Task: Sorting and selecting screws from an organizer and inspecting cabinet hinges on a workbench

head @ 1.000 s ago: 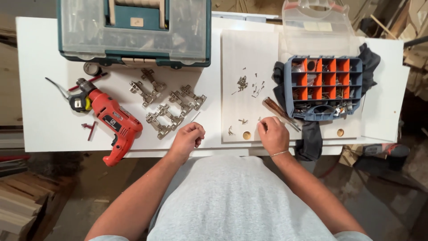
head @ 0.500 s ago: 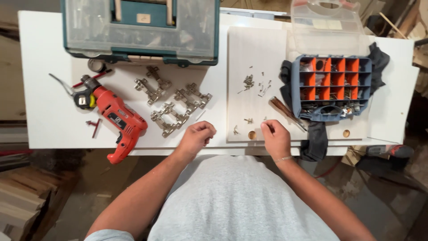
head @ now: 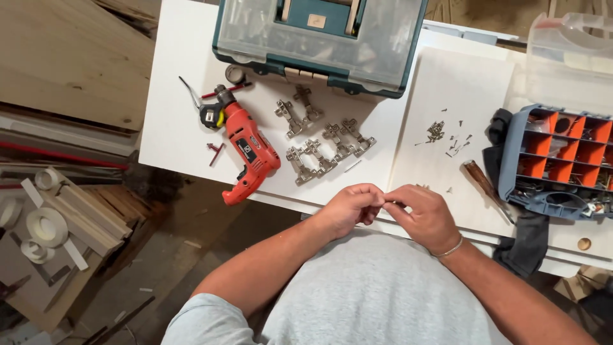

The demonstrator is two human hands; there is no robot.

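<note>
Left hand and right hand meet fingertip to fingertip at near edge of table, fingers curled, pinching something too small to tell. Screws scattered on white board just beyond. Hinges far-left of hands. Red drill further left. Organizer right; toolbox far.

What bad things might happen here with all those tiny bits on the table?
The hands meet at the table's front edge, so a small part pinched between left hand and right hand might drop to the floor. The loose screws could roll or scatter. The red drill overhangs that edge and may get knocked off.
</note>
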